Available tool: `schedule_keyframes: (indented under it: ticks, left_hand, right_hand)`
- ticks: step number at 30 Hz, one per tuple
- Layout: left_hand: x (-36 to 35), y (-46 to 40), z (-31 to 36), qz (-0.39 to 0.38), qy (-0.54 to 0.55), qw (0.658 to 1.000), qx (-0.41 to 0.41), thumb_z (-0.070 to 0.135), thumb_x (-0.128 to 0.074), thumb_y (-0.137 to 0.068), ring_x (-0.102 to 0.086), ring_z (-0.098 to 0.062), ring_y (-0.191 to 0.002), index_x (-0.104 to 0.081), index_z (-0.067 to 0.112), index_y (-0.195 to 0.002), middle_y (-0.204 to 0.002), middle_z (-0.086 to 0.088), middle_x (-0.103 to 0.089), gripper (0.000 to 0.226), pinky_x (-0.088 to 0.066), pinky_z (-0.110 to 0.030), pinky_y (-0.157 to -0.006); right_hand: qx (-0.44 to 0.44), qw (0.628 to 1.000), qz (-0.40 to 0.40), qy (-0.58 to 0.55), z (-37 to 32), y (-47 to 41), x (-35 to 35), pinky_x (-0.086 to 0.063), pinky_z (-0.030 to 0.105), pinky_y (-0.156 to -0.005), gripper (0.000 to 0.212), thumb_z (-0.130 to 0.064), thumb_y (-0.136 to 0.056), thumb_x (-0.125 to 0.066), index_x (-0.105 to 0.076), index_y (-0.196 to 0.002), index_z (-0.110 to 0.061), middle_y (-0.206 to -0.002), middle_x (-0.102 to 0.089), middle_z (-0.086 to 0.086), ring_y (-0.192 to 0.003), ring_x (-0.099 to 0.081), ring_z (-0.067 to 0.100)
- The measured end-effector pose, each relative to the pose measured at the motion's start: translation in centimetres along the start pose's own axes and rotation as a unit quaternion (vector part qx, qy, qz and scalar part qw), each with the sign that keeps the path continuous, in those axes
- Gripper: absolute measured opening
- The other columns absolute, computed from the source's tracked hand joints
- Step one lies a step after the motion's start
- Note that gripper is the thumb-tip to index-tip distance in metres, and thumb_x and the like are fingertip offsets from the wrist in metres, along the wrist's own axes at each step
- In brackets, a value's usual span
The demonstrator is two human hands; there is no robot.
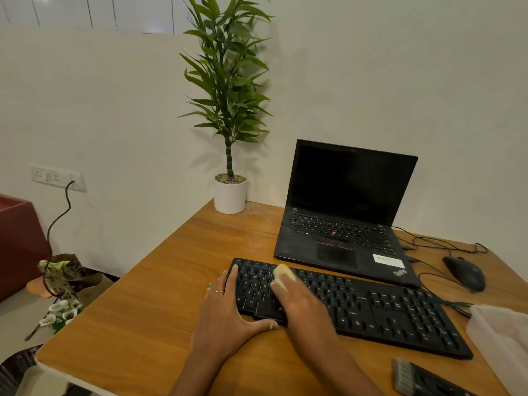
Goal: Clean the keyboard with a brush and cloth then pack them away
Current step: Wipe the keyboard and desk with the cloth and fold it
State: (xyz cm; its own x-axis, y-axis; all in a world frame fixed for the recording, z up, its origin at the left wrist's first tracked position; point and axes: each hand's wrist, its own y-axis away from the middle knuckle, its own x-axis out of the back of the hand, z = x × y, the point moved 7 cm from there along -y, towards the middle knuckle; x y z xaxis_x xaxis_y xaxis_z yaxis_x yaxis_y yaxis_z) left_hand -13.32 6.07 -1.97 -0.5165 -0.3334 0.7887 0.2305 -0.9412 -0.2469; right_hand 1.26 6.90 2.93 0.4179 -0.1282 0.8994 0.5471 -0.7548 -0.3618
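keyboard [371,312]: flat on desk [160,284] before laptop [343,224]; rigid, light, likely to slide, so brace its end. left hand [225,310] spread, fingers straight, steadying left edge. right hand [297,298] blurred, holding pale cloth [283,274] on keys; soft, bunch it. brush [414,375] near front edge: stiff handle, grip there.

My left hand [225,307] is steadying the keyboard [351,307] while my right hand [297,301] is pressing a yellow cloth [283,274] on its keys.
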Motion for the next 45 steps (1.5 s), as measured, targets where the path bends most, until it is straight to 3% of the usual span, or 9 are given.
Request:
schedule_keyframes:
  ticks: [3, 6, 13, 18, 24, 30, 35, 40, 45]
  left_hand:
    - [-0.2, -0.1, -0.1, 0.006, -0.004, 1.000, 0.002, 0.102, -0.042, -0.041, -0.013, -0.016, -0.148, 0.006, 0.026, -0.154, -0.162, 0.002, -0.009, 0.144, -0.004, -0.034, -0.119]
    - [-0.1, -0.1, -0.1, 0.009, -0.010, 1.000, -0.004, 0.104, -0.033, -0.040, -0.011, -0.014, -0.148, 0.007, 0.026, -0.154, -0.162, 0.001, -0.009, 0.144, -0.003, -0.032, -0.119]
    - [-0.2, -0.1, -0.2, 0.000, -0.012, 1.000, 0.014, 0.105, -0.035, -0.035, -0.009, -0.017, -0.148, 0.009, 0.028, -0.153, -0.162, 0.004, -0.005, 0.148, -0.003, -0.034, -0.120]
    - [-0.3, -0.2, -0.2, -0.010, -0.012, 1.000, 0.012, 0.104, -0.038, -0.041, -0.007, -0.017, -0.149, 0.013, 0.027, -0.153, -0.163, 0.001, -0.003, 0.144, -0.001, -0.033, -0.119]
    - [-0.1, 0.0, 0.1, -0.026, -0.009, 0.999, 0.031, 0.097, -0.051, -0.045, -0.002, -0.021, -0.149, 0.015, 0.029, -0.152, -0.162, 0.004, 0.002, 0.143, -0.006, -0.035, -0.119]
    - [-0.4, -0.2, -0.1, -0.001, 0.009, 1.000, -0.003, 0.097, -0.048, -0.050, -0.005, -0.011, -0.148, 0.017, 0.027, -0.151, -0.162, 0.003, -0.006, 0.140, -0.003, -0.031, -0.121]
    - [-0.1, 0.0, 0.1, -0.001, 0.009, 1.000, 0.006, 0.098, -0.051, -0.046, -0.004, -0.013, -0.149, 0.021, 0.025, -0.151, -0.162, 0.005, -0.003, 0.146, 0.001, -0.029, -0.119]
    - [-0.2, -0.2, 0.1, -0.003, 0.018, 1.000, -0.005, 0.096, -0.050, -0.050, -0.005, -0.011, -0.148, 0.027, 0.027, -0.147, -0.162, 0.005, -0.005, 0.141, 0.000, -0.030, -0.119]
    - [0.1, -0.1, 0.4, -0.003, 0.030, 1.000, -0.001, 0.097, -0.052, -0.045, -0.008, -0.011, -0.148, 0.034, 0.029, -0.142, -0.162, 0.007, -0.006, 0.147, 0.001, -0.029, -0.117]
  right_hand:
    - [-0.056, 0.996, 0.073, -0.017, 2.3, -0.5, 1.5, -0.028, 0.025, -0.109, 0.050, -0.007, -0.094, -0.042, -0.037, -0.141, -0.022, -0.148, -0.033, -0.002, -0.137, -0.030, 0.016]
    - [0.041, 0.999, 0.009, -0.010, -1.6, 0.1, -0.4, -0.043, 0.022, -0.098, 0.042, -0.015, -0.086, -0.044, -0.059, -0.124, -0.029, -0.133, -0.053, -0.009, -0.121, -0.052, 0.011]
    - [-0.093, 0.994, 0.062, 0.002, 5.1, -1.8, 1.7, -0.041, 0.028, -0.100, 0.047, -0.005, -0.090, -0.043, -0.044, -0.131, -0.029, -0.134, -0.047, -0.008, -0.127, -0.044, 0.016]
    - [0.033, 0.996, -0.041, -0.072, -0.8, 0.3, -0.6, -0.021, 0.024, -0.115, 0.067, -0.006, -0.094, -0.046, -0.020, -0.145, -0.042, -0.150, -0.023, -0.021, -0.138, -0.021, 0.000]
    - [-0.102, 0.994, 0.017, 0.027, 7.1, -3.0, 2.4, -0.043, 0.029, -0.097, 0.034, -0.019, -0.096, -0.047, -0.048, -0.129, -0.030, -0.133, -0.052, -0.005, -0.128, -0.044, 0.017]
    - [0.071, 0.985, -0.041, -0.153, -1.1, -2.1, -1.7, -0.034, 0.009, -0.099, 0.040, -0.019, -0.093, -0.052, -0.052, -0.130, -0.035, -0.130, -0.054, -0.019, -0.117, -0.046, -0.007]
    - [-0.077, 0.996, 0.041, -0.032, 5.9, -5.8, -0.5, -0.042, 0.030, -0.099, 0.044, -0.001, -0.088, -0.054, -0.059, -0.125, -0.024, -0.125, -0.062, -0.004, -0.118, -0.054, 0.016]
    - [0.074, 0.991, -0.043, -0.099, -0.1, -3.4, -2.3, -0.012, 0.018, -0.111, 0.056, -0.010, -0.087, -0.061, -0.047, -0.136, -0.033, -0.137, -0.033, -0.024, -0.133, -0.019, -0.003]
    - [-0.042, 0.997, -0.032, -0.063, 4.6, -6.2, -2.0, -0.025, 0.031, -0.113, 0.042, -0.021, -0.100, -0.040, -0.038, -0.141, -0.026, -0.147, -0.040, -0.005, -0.137, -0.032, 0.012]
